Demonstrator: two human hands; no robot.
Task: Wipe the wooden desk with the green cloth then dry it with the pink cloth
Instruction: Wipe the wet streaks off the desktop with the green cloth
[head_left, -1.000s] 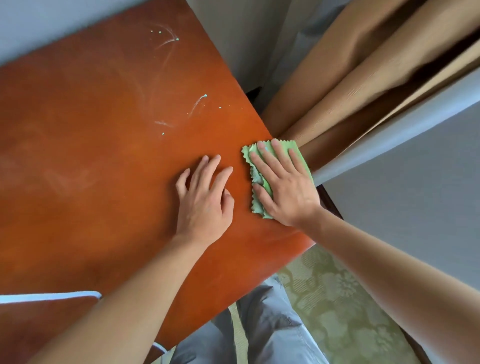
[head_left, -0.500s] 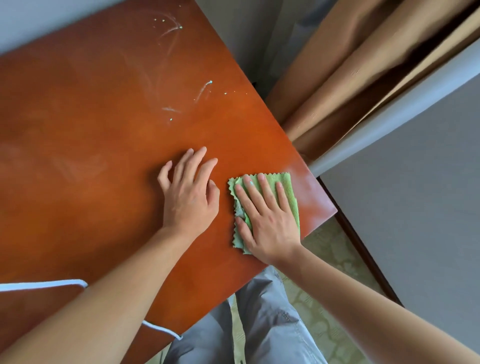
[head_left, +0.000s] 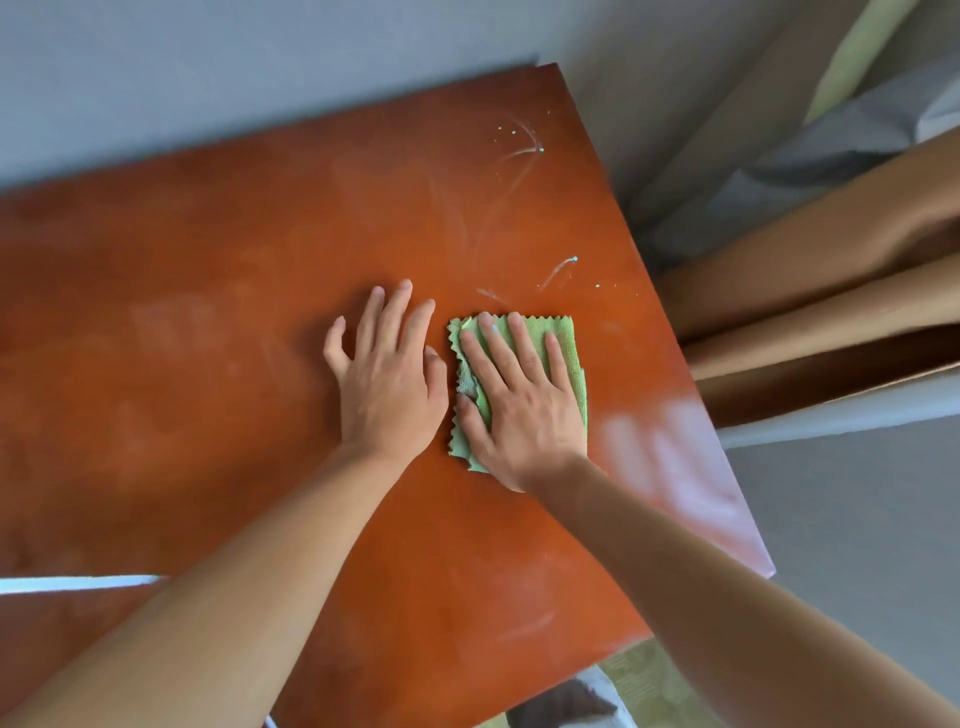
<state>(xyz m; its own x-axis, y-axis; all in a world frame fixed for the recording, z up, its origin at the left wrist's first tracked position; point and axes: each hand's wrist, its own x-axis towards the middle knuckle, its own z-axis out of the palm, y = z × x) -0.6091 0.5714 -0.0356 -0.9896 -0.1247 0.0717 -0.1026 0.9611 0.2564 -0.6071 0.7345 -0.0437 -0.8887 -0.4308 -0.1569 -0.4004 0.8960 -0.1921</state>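
- Nearest to me, both my forearms reach forward over the glossy reddish-brown wooden tabletop, which runs out ahead and to both sides of the hands.
- My right hand lies flat, fingers spread and straight, palm pressing down on the small green zigzag-edged microfibre cloth. It pins the cloth rather than gripping it; nothing is pinched.
- My left hand rests just beside the right hand, open and flat on bare wood, holding nothing. Its little-finger edge nearly meets the cloth's edge.
- The cloth looks thin, soft and light, folded over with a greyish rumpled patch under my right thumb. I judge it will bunch or slip if pushed from one corner, so a broad flat palm over its middle suits it best.
- Beyond my fingertips, pale streaks and tiny bluish-white droplets sit on the wood, with more farther on near the far corner. I judge those are unwiped.
- I see no pink cloth here.
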